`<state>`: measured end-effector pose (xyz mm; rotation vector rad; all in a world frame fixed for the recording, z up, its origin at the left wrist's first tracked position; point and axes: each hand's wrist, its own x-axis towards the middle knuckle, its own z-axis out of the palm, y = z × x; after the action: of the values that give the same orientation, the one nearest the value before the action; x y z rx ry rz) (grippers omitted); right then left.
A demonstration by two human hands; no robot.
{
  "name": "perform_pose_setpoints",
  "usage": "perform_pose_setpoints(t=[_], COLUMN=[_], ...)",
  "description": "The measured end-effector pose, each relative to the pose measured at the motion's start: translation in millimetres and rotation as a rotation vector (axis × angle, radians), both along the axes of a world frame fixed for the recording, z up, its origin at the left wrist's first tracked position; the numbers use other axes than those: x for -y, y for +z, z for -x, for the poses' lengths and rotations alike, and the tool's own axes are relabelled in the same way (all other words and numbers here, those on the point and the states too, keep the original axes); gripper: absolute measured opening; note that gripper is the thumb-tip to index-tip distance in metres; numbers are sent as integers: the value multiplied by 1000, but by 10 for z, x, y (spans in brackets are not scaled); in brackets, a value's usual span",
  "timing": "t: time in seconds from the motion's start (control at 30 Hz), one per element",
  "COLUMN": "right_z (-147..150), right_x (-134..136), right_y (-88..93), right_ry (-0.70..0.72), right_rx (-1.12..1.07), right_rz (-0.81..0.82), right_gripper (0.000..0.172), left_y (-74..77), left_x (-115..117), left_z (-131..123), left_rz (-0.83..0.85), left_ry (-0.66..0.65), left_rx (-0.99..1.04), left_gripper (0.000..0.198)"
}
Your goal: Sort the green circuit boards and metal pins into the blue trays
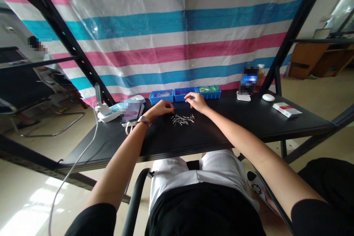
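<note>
My left hand (163,108) is over the black tabletop at the left end of a loose pile of thin, silvery-white pieces (182,119). Its fingers are curled together, and whatever may be in them is too small to make out. A patterned band circles that wrist. Farther right, my right hand (196,101) hovers behind the pile, at the front of the middle blue bin (181,98). Its fingers are bent but apart, with nothing visible in them. A left blue bin (160,99) holds clear small items; the right blue bin (211,95) holds green packets.
On the black table (204,136), a white power strip (110,115) and a phone-like device (132,113) lie left, with a cable trailing down. To the right are a device on a stand (243,96), a white mouse (268,97) and a small box (287,110). Black posts frame the table.
</note>
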<state>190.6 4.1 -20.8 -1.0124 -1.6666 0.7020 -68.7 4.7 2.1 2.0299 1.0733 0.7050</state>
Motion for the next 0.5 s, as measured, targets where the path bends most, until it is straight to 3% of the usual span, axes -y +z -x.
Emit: perform_pose_setpoints(t=[0.1, 0.27, 0.5], right_z=[61, 124, 124], right_x=[64, 131, 157], right_y=[52, 133, 164], right_ry=[89, 235, 306], right_rx=[18, -63, -144], right_rz=[55, 174, 244], right_gripper=[5, 21, 29], left_y=[52, 119, 40], left_x=[5, 73, 142], left_z=[-16, -83, -230], left_rz=[-98, -156, -98], left_ry=[28, 3, 47], left_rx=[118, 222, 330], left_gripper=[24, 31, 38])
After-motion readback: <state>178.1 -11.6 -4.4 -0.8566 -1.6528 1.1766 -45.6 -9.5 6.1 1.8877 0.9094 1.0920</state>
